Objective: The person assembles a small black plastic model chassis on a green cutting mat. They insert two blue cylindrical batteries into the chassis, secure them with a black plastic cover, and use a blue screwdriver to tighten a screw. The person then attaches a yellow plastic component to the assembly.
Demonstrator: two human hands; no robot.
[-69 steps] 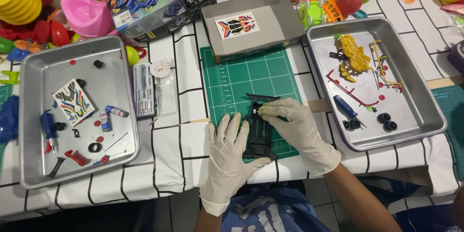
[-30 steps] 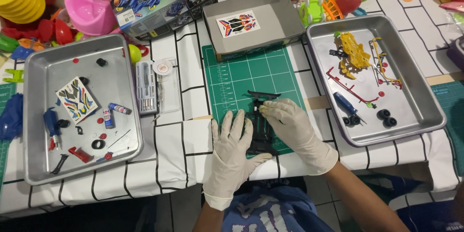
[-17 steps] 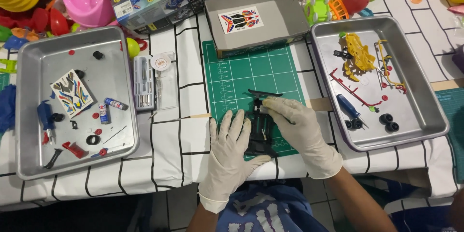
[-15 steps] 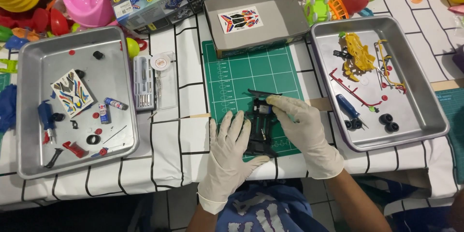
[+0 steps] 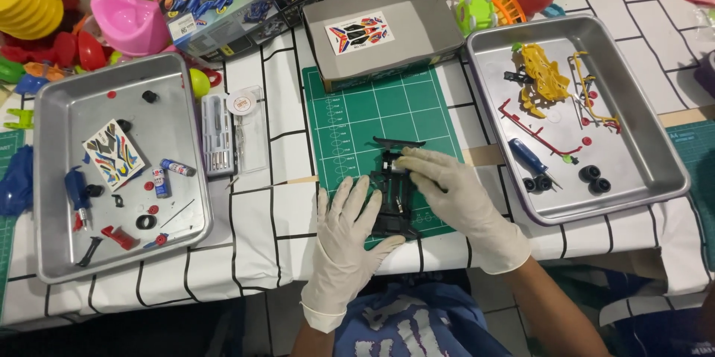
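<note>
A table under a white cloth with black grid lines fills the view. On its left lies a steel tray carrying a sticker sheet, a blue screwdriver and small red and black parts. On the right lies a second steel tray with a yellow part frame, a red part frame, another blue screwdriver and black wheels. Between the trays sits a green cutting mat, and at its far edge a grey box lid holding a second sticker sheet. A clear case of small tools lies just left of the mat.

The black toy car chassis rests on the near part of the mat. The left hand, in a white glove, lies flat just beside it on the left, fingers spread, fingertips touching its side. The gloved right hand reaches in from the right, fingers held close together and pressing on the far end of the chassis
</note>
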